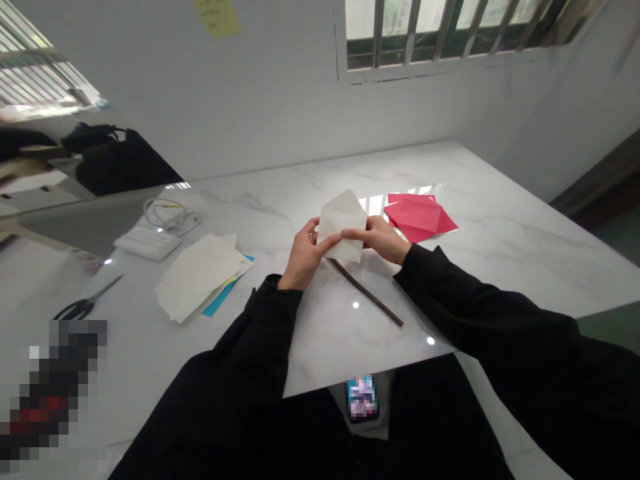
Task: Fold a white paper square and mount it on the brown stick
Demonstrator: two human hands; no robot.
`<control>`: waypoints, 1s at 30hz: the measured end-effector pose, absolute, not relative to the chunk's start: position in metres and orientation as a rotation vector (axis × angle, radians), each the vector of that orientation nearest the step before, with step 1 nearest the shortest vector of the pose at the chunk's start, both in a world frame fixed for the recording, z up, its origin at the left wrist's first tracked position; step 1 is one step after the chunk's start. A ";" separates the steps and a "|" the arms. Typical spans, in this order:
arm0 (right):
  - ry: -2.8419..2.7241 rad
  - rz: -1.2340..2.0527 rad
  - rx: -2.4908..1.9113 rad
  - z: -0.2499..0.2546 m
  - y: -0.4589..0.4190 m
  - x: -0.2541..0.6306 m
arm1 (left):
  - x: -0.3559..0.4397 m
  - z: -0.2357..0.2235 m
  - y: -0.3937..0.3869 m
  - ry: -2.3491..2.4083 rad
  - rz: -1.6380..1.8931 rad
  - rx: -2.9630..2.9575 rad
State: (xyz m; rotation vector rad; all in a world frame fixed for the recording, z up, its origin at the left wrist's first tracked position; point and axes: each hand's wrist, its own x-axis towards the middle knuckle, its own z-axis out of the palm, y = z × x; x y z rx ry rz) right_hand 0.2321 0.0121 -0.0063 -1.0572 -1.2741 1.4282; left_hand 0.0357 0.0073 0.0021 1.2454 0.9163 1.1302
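My left fingers (329, 244) and right fingers (356, 235) are pinched closed on a folded white paper (345, 212), thumbs across its front, their tips nearly meeting. I have it raised in front of me over the desk (325, 347). Just below it a brown stick (367, 291) slants toward me on the desk. Beyond my right hand lie red sheets (415, 219); left of my left hand, white sheets (197, 273) overlap a blue sheet (220, 300), with scissors (87, 304) further left.
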 end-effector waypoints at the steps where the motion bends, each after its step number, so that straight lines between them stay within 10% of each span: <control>1: -1.267 1.424 -1.058 -0.007 0.012 0.232 | 0.036 0.002 0.007 0.911 1.134 1.240; 30: -1.253 1.416 -1.093 -0.008 0.012 0.233 | 0.034 -0.003 0.012 0.949 1.204 1.270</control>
